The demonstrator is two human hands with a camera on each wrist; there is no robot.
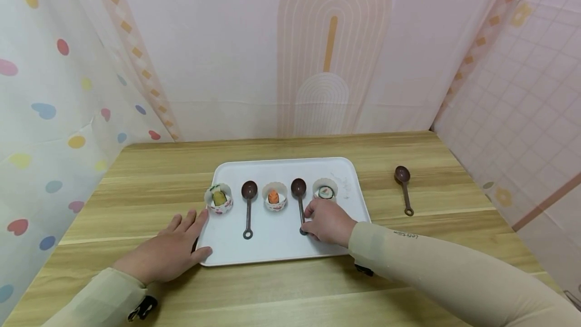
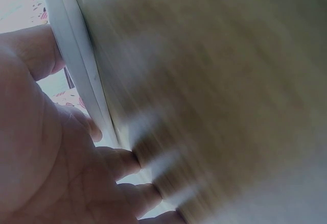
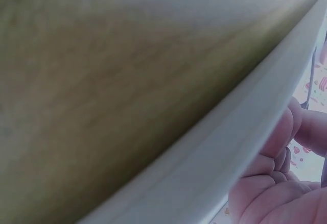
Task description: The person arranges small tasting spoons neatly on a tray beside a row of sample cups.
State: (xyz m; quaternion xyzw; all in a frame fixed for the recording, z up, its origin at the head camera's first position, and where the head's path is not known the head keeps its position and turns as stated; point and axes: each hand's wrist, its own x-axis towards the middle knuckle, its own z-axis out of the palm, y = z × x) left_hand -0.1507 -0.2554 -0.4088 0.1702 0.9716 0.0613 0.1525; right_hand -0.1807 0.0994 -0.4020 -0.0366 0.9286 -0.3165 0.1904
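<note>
A white tray (image 1: 275, 252) lies on the wooden table. My left hand (image 1: 165, 252) rests at its left edge with fingers extended, the thumb over the rim; the left wrist view shows the palm (image 2: 46, 168) beside that rim. On the tray's right half, my right hand (image 1: 330, 222) pinches the handle of a brown spoon (image 1: 298, 188) that lies flat. Curled fingers (image 3: 271, 183) show near the rim in the right wrist view. A second brown spoon (image 1: 249, 191) lies on the tray between the left and middle paper cups.
Paper cups stand in a row: the left one (image 1: 222, 209) holds a yellow-green piece, the middle one (image 1: 275, 206) an orange piece, the right one (image 1: 328, 182) a sushi roll (image 1: 326, 193). Another brown spoon (image 1: 402, 174) lies on the table right of the tray. Patterned curtains (image 1: 218, 54) surround the table.
</note>
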